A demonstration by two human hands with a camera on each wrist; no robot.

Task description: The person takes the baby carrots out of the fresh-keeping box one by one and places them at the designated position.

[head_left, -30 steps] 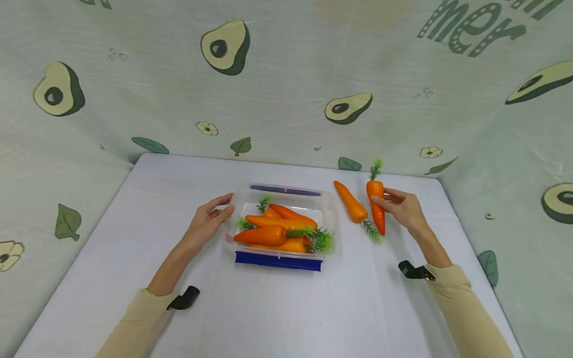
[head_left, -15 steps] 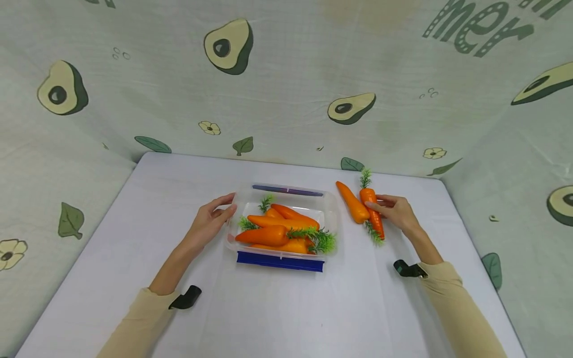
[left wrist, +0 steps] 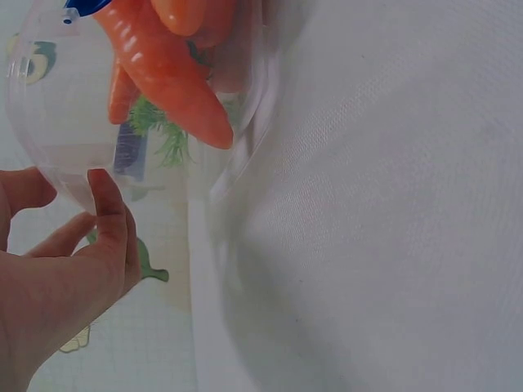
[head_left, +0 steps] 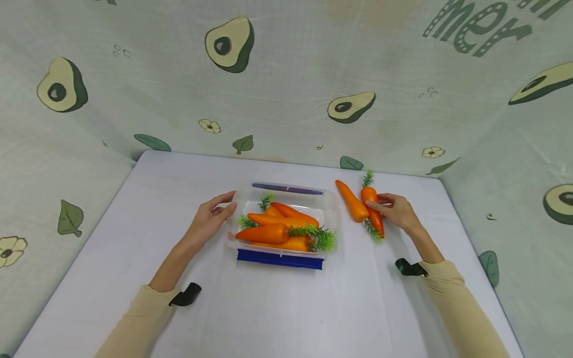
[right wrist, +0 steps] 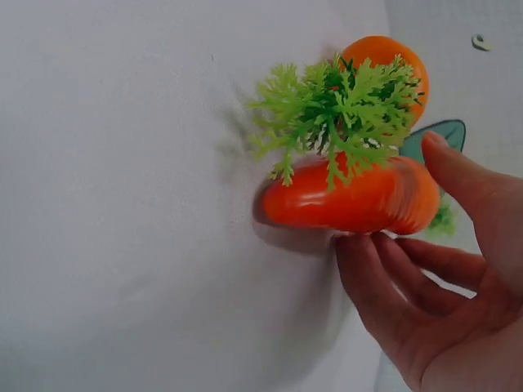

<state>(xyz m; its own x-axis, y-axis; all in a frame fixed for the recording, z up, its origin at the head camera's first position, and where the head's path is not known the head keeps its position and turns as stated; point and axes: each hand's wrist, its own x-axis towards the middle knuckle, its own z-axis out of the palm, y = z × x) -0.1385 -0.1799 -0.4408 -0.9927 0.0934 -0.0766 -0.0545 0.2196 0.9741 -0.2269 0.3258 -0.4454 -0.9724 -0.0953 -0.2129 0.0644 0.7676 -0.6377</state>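
Observation:
In the head view a clear plastic container (head_left: 329,209) holds several toy carrots (head_left: 264,233) with green tops. My left hand (head_left: 210,219) pinches the container's left wall between thumb and fingers, as the left wrist view also shows. Over on the right, my right hand (head_left: 397,211) holds a toy carrot (head_left: 369,194), thumb on one side and fingers on the other. That carrot's leafy top points to the back. Just left of it lies another carrot (head_left: 351,201), its green leaves (right wrist: 335,114) overlapping the held carrot (right wrist: 351,196) in the right wrist view.
Blue locking flaps fold out from the container, one at the front (head_left: 279,259) and one at the back (head_left: 286,188). Everything stands on a white-covered table (head_left: 277,313). A printed cloth (head_left: 286,74) hangs behind and beside it.
My right hand has brought its carrot leftward, up against the carrot lying there, then stayed nearly still. The left hand and the container have hardly moved.

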